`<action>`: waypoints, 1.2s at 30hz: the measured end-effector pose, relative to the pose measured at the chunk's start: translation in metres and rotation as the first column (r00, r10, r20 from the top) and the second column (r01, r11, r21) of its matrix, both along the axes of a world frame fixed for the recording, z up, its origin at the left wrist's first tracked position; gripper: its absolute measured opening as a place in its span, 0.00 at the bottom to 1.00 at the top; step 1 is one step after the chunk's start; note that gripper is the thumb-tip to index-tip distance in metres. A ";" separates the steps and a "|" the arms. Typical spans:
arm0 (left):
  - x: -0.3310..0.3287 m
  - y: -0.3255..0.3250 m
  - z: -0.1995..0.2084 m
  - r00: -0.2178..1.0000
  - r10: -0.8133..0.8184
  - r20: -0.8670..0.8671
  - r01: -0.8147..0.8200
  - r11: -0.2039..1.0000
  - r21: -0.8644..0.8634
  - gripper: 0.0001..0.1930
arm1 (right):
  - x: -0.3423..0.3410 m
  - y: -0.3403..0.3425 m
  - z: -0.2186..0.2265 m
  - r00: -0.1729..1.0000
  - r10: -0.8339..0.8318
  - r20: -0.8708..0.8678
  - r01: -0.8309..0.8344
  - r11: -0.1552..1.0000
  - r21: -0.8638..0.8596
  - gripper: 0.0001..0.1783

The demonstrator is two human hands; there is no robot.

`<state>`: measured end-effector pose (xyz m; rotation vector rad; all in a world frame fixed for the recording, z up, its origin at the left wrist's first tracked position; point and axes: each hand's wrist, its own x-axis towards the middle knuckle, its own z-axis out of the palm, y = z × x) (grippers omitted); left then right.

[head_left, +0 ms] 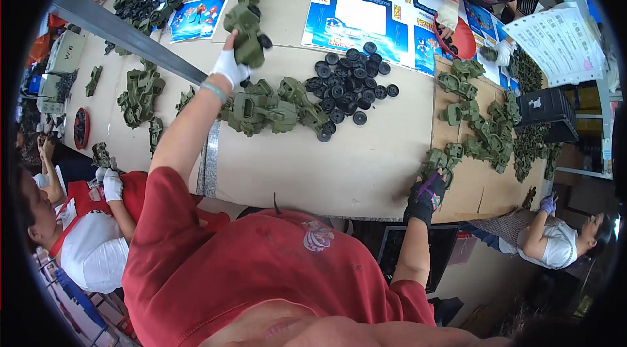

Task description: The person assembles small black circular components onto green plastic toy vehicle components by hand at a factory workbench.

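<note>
My left hand [230, 67], in a white glove, reaches far over the table. It grips an olive-green toy vehicle body [247, 33] with a black wheel on its side. Below that hand lies a pile of similar green vehicle bodies [261, 110], beside a heap of loose black toy wheels [353, 82]. At the table's near right, my right hand [426, 200] wears a dark fingerless glove with a purple patch. Its fingers close on another green vehicle body [439, 163], at the edge of a group of green bodies [490, 135]; the fingertips are partly hidden.
A grey metal post [130, 33] slants across the left. Blue printed sheets [359, 20] lie at the back, with red bowls [464, 40] of black parts. Co-workers with gloved hands surround the table [313, 174]. A black crate [547, 112] stands right, below a hanging paper [555, 43].
</note>
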<state>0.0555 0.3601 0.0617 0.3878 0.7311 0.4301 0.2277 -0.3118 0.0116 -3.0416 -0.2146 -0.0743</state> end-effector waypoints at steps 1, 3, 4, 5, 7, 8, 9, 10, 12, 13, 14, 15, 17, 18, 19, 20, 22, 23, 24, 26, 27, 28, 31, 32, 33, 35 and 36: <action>0.011 0.022 -0.002 0.999 0.035 0.026 -0.035 0.999 0.014 0.25 | 0.004 -0.005 -0.007 0.998 0.040 0.044 -0.039 0.999 -0.018 0.49; 0.041 0.048 0.005 0.995 0.103 0.015 -0.104 0.992 0.073 0.27 | 0.001 -0.010 -0.013 0.999 0.026 0.037 -0.025 0.999 -0.029 0.49; 0.059 0.060 0.014 0.989 0.144 -0.013 -0.141 0.982 0.129 0.27 | -0.002 -0.012 -0.015 0.999 0.019 0.035 -0.018 0.999 -0.032 0.49; 0.055 0.099 0.000 0.995 0.069 0.067 -0.080 0.980 0.184 0.29 | 0.001 -0.009 -0.014 0.999 0.032 0.033 -0.031 0.999 -0.025 0.49; 0.029 0.174 -0.014 0.955 0.294 -0.041 -0.262 0.899 0.352 0.31 | 0.012 0.002 -0.012 0.997 0.071 0.022 -0.071 0.997 -0.011 0.49; 0.020 0.191 -0.018 0.803 0.568 -0.179 -0.430 0.762 0.484 0.31 | 0.015 0.005 -0.010 0.996 0.082 0.017 -0.082 0.997 -0.009 0.49; 0.026 0.185 -0.015 0.788 0.595 -0.158 -0.340 0.634 0.694 0.31 | 0.008 -0.001 -0.009 0.998 0.054 0.009 -0.054 0.998 -0.017 0.49; 0.058 0.141 0.001 0.748 0.660 -0.073 -0.396 0.532 0.749 0.23 | -0.008 -0.014 -0.007 1.000 -0.004 0.000 0.004 0.999 -0.035 0.49; 0.018 0.144 -0.017 0.640 0.766 -0.059 -0.044 0.113 0.993 0.17 | -0.002 -0.005 -0.004 0.999 0.031 -0.010 -0.031 0.999 -0.008 0.48; 0.012 0.125 -0.033 0.713 0.700 -0.036 -0.063 0.116 0.991 0.16 | -0.003 -0.004 -0.003 1.000 0.026 -0.016 -0.026 1.000 -0.005 0.48; 0.007 0.097 -0.047 0.791 0.612 -0.017 -0.079 0.130 0.988 0.15 | -0.007 -0.004 -0.003 1.000 0.005 -0.021 -0.005 1.000 -0.014 0.48; -0.003 0.072 -0.056 0.866 0.483 -0.129 -0.005 0.266 0.964 0.16 | -0.011 -0.005 -0.003 0.998 -0.064 -0.028 0.064 0.998 -0.026 0.48; -0.024 0.010 -0.065 0.950 0.204 -0.235 0.132 0.422 0.897 0.16 | -0.018 -0.018 -0.007 0.998 -0.066 0.007 0.066 0.998 -0.016 0.44; -0.030 -0.024 -0.055 0.970 0.077 -0.232 0.174 0.450 0.876 0.16 | -0.016 -0.027 -0.013 0.999 0.004 0.051 -0.004 1.000 0.006 0.40; -0.041 -0.057 -0.043 0.965 0.024 -0.262 0.232 0.393 0.890 0.15 | -0.012 -0.014 -0.003 1.000 -0.024 -0.004 0.024 1.000 0.005 0.32; -0.051 -0.088 -0.030 0.958 -0.024 -0.285 0.277 0.329 0.903 0.15 | -0.008 -0.011 -0.002 0.999 -0.018 -0.045 0.018 1.000 0.005 0.29; -0.060 -0.158 -0.014 0.905 -0.161 -0.393 0.423 0.271 0.864 0.14 | -0.014 -0.007 -0.009 0.986 0.061 0.157 -0.081 0.989 0.125 0.26; -0.059 -0.189 0.002 0.844 -0.268 -0.465 0.500 0.079 0.862 0.13 | -0.019 -0.001 -0.006 0.982 0.047 0.183 -0.089 0.969 0.232 0.25; -0.058 -0.218 0.016 0.765 -0.341 -0.546 0.540 -0.123 0.833 0.12 | -0.026 0.005 -0.001 0.982 0.042 0.182 -0.083 0.971 0.226 0.25; -0.054 -0.276 0.013 0.690 -0.534 -0.489 0.513 -0.115 0.850 0.12 | -0.047 0.021 0.009 0.995 0.102 -0.001 -0.085 0.836 0.542 0.27; -0.054 -0.302 0.000 0.677 -0.575 -0.458 0.527 -0.055 0.848 0.17 | -0.062 0.035 0.009 0.988 0.157 -0.007 -0.130 0.841 0.526 0.28; -0.052 -0.327 -0.012 0.669 -0.610 -0.425 0.542 0.009 0.840 0.22 | -0.079 0.051 0.009 0.976 0.218 -0.017 -0.179 0.842 0.510 0.28; -0.036 -0.380 -0.020 0.527 -0.602 -0.600 0.850 0.363 0.382 0.44 | -0.138 0.110 0.022 0.874 0.445 -0.193 -0.222 0.720 0.658 0.27; -0.027 -0.381 -0.020 0.425 -0.712 -0.559 0.862 0.506 0.011 0.63 | -0.148 0.124 0.033 0.789 0.538 -0.297 -0.224 0.701 0.676 0.27; -0.027 -0.378 -0.031 0.490 -0.693 -0.528 0.833 0.552 0.048 0.64 | -0.143 0.123 0.030 0.787 0.539 -0.301 -0.222 0.702 0.677 0.27; -0.046 -0.383 -0.107 0.667 -0.312 -0.676 0.726 0.476 0.497 0.59 | -0.118 0.134 0.018 0.675 0.521 -0.522 -0.057 0.742 0.668 0.22; -0.051 -0.377 -0.124 0.664 -0.309 -0.680 0.727 0.481 0.491 0.59 | -0.101 0.132 0.017 0.763 0.502 -0.407 -0.017 0.645 0.764 0.15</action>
